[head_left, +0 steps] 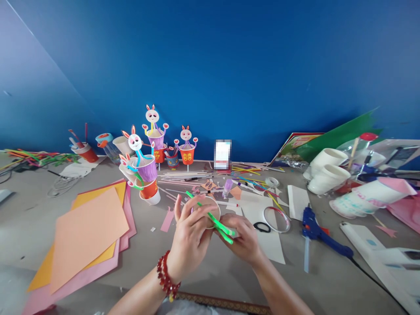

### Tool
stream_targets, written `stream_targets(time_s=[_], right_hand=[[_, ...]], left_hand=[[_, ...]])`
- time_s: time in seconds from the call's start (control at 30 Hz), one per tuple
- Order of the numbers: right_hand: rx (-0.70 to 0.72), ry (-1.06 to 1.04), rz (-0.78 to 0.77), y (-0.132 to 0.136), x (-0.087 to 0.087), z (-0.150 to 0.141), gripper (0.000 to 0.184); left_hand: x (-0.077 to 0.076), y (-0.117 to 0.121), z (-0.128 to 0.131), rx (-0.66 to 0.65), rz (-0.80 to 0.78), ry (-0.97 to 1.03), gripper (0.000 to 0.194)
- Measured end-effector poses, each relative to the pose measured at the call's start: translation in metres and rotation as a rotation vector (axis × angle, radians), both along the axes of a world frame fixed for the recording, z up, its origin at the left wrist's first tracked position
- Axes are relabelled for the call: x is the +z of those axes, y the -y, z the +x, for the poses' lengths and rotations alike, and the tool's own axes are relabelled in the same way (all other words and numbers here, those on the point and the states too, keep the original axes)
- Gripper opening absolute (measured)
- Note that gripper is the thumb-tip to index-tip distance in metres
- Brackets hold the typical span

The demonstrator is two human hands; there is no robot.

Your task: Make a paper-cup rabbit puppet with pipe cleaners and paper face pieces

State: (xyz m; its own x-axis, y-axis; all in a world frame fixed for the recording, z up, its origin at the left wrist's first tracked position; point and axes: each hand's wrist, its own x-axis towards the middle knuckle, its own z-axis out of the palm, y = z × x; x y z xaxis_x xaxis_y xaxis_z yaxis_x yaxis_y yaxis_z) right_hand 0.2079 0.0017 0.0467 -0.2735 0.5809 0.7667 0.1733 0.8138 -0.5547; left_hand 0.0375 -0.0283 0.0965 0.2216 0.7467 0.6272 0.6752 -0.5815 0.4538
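Note:
In front of me, a round paper cup [215, 209] sits between my two hands, its rim partly showing behind my fingers. My left hand [192, 229], with red beads at the wrist, curls around the cup's left side, fingers lying over a bright green pipe cleaner [214, 219]. That pipe cleaner slants across the cup and looks doubled at its near end. Around this near end my right hand [243, 238] is closed, fingers bent; it also seems to touch the cup. My fingers hide most of the cup's side.
Rabbit-faced cup figures [146, 168] stand at left behind coloured paper sheets [92, 232]. A blue glue gun [315, 227], tape roll [276, 219] and black ring [261, 227] lie right. White cups [328, 168] and a rocket-like paper tube [367, 197] sit farther right. Scraps and pens litter the back.

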Motion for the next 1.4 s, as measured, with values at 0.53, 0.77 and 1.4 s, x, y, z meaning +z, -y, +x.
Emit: stream_targets(time_s=[0.53,0.77,1.4], right_hand=[[-0.165,0.063,0.032,0.002,-0.004,-0.001,0.018],[-0.152,0.009,-0.011,0.003,0.0,-0.001,0.017],[-0.024,-0.085,-0.16,0.005,-0.012,0.004,0.012]], left_hand=[[-0.007,0.001,0.001,0.053,0.015,0.015,0.017],[-0.01,0.0,0.002,0.085,0.025,-0.042,0.018],[-0.017,-0.002,-0.001,-0.013,0.028,-0.008,0.021]])
